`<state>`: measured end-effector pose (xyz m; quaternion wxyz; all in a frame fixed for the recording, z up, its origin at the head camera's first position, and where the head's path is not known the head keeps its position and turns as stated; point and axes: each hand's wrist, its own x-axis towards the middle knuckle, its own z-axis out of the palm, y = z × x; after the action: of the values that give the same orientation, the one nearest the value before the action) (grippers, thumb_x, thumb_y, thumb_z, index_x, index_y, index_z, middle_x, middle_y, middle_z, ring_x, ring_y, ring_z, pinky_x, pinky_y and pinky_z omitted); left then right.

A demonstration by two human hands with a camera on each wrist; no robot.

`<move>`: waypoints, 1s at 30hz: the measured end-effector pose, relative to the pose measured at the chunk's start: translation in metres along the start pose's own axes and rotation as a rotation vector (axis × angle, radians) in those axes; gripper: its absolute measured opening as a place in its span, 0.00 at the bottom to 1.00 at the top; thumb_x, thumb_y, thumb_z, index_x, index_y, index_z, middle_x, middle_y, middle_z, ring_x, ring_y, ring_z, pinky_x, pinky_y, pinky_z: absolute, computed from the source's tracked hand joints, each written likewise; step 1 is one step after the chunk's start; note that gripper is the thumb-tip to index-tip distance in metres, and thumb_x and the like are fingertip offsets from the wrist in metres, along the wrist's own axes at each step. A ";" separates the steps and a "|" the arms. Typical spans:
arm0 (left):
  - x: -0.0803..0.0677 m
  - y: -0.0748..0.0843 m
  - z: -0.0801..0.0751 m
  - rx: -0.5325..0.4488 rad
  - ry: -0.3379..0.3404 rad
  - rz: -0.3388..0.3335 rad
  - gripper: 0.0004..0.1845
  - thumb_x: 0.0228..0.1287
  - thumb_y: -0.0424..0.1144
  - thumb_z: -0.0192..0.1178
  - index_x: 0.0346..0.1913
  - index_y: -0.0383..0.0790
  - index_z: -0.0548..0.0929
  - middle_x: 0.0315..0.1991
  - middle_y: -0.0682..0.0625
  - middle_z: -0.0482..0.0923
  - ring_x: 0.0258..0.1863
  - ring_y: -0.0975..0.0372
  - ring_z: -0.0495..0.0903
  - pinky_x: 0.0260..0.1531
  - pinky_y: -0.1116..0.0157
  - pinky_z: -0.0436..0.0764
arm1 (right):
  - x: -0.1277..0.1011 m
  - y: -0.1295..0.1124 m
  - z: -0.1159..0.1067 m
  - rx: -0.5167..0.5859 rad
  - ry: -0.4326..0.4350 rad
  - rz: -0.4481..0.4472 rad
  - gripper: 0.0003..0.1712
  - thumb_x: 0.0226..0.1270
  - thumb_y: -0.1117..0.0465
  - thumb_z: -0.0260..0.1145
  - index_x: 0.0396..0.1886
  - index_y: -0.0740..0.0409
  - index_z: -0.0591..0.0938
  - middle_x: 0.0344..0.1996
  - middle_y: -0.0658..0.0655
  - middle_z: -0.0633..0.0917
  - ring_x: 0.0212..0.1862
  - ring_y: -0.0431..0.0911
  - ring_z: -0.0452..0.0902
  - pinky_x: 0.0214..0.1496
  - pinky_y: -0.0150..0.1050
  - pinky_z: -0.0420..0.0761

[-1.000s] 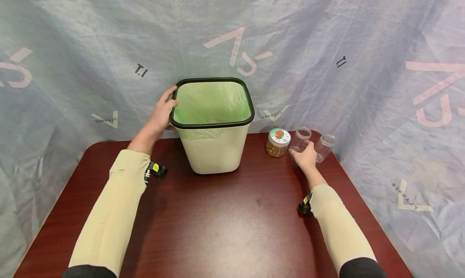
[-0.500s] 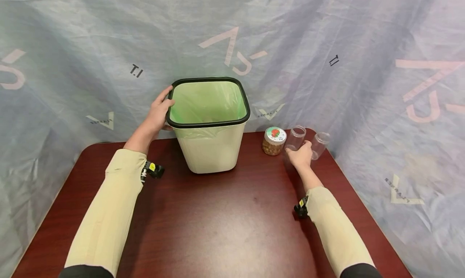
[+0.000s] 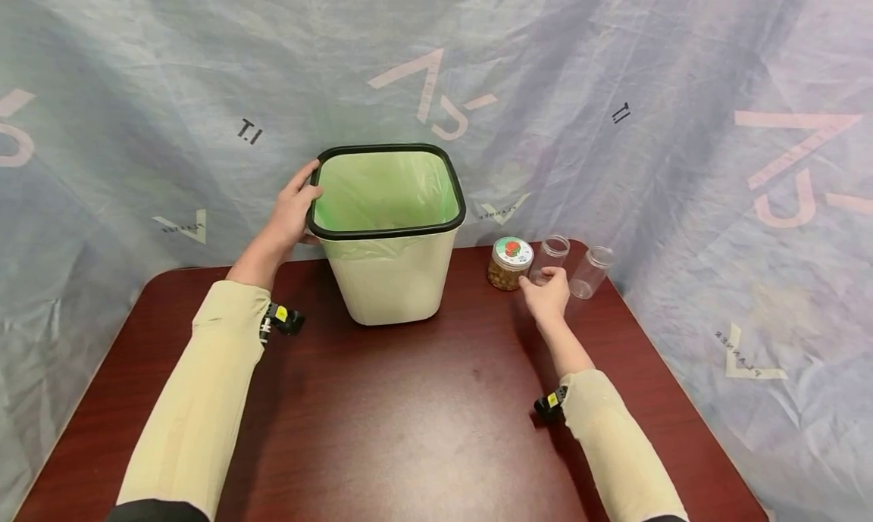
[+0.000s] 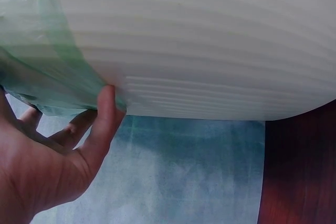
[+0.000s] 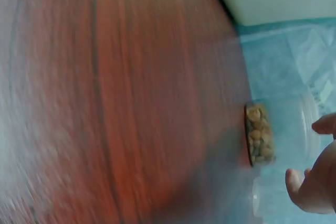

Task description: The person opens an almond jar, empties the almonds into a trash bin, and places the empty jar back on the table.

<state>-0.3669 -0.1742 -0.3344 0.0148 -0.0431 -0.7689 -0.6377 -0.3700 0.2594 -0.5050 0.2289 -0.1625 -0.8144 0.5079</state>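
A cream wastebasket (image 3: 392,283) with a black rim and a green liner stands on the table. My left hand (image 3: 289,211) holds its left rim; in the left wrist view, fingers (image 4: 107,108) touch the liner and ribbed wall. Over at the right my right hand (image 3: 548,295) is in front of the jars, fingers apart, with nothing held. Just left of its fingertips is a lidded jar (image 3: 508,268) of brown, nut-like pieces, also seen in the right wrist view as a jar (image 5: 260,135). Behind the hand stands a clear jar (image 3: 554,249); another clear jar (image 3: 592,273) is to its right.
The dark red table (image 3: 402,416) has a rounded back edge. Grey-blue cloth (image 3: 532,90) hangs close behind and on both sides. The jars stand near the back right corner, to the right of the wastebasket.
My right hand has come away from between the two clear jars and moved left, toward the lidded jar. The left hand stays on the wastebasket rim. The head view has shifted slightly.
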 end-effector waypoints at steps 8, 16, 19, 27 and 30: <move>0.002 -0.001 0.000 0.018 -0.006 -0.009 0.31 0.73 0.50 0.44 0.76 0.68 0.52 0.73 0.46 0.52 0.30 0.60 0.77 0.25 0.54 0.82 | -0.008 0.002 0.017 -0.033 -0.080 -0.017 0.37 0.53 0.59 0.75 0.57 0.68 0.67 0.52 0.67 0.74 0.54 0.57 0.71 0.57 0.49 0.70; -0.001 -0.001 -0.004 0.030 0.003 -0.012 0.31 0.73 0.49 0.43 0.76 0.69 0.52 0.75 0.47 0.49 0.32 0.60 0.77 0.27 0.53 0.82 | -0.006 0.016 0.038 -0.123 -0.097 -0.070 0.42 0.52 0.57 0.76 0.59 0.69 0.64 0.53 0.68 0.71 0.58 0.61 0.68 0.60 0.52 0.67; -0.003 -0.002 -0.004 0.034 0.007 -0.013 0.31 0.74 0.49 0.44 0.76 0.69 0.52 0.75 0.47 0.50 0.30 0.61 0.77 0.27 0.53 0.82 | -0.005 0.020 0.042 -0.130 -0.094 -0.066 0.43 0.51 0.57 0.77 0.61 0.68 0.63 0.55 0.67 0.70 0.60 0.61 0.67 0.62 0.52 0.66; -0.010 -0.003 -0.001 0.026 0.002 -0.016 0.30 0.74 0.49 0.43 0.76 0.68 0.51 0.75 0.48 0.49 0.33 0.58 0.78 0.30 0.51 0.82 | -0.001 0.022 0.050 -0.140 -0.090 -0.050 0.48 0.50 0.57 0.78 0.64 0.65 0.60 0.59 0.67 0.69 0.63 0.60 0.65 0.65 0.51 0.65; -0.010 -0.001 0.001 0.025 0.010 0.001 0.30 0.74 0.50 0.44 0.76 0.69 0.52 0.75 0.47 0.50 0.33 0.58 0.78 0.28 0.52 0.83 | 0.004 0.019 0.053 -0.131 -0.058 -0.069 0.50 0.47 0.55 0.80 0.63 0.65 0.60 0.58 0.67 0.70 0.63 0.60 0.66 0.64 0.50 0.66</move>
<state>-0.3573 -0.1738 -0.3362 0.0197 -0.0402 -0.7766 -0.6284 -0.4008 0.2296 -0.5414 0.2113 -0.1344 -0.8574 0.4497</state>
